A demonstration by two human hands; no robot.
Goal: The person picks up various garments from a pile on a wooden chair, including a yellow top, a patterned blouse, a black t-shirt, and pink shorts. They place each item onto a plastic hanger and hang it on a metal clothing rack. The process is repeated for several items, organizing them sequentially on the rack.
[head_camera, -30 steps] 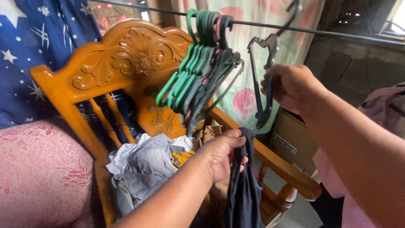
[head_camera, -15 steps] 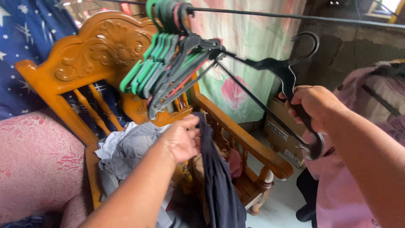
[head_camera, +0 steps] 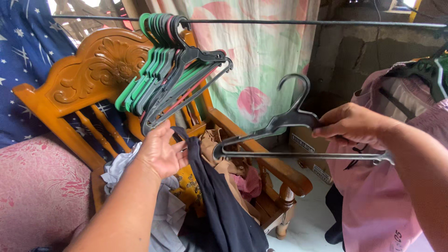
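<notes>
The dark garment [head_camera: 224,205] ran off the bottom edge; its lower part and full shape could not be told. The left hand [head_camera: 161,151] covered the garment's top, so the grip was hidden. The right hand [head_camera: 352,126] hid the middle of the black hanger [head_camera: 280,135]. The pink shirt [head_camera: 373,196] was cut by the right and bottom edges. The cardboard box [head_camera: 308,149] was mostly hidden behind the chair arm [head_camera: 266,154] and the shirt. The bunched hangers [head_camera: 168,70] on the line overlapped too closely to count. The clothes pile [head_camera: 158,205] was partly hidden behind the left forearm.
</notes>
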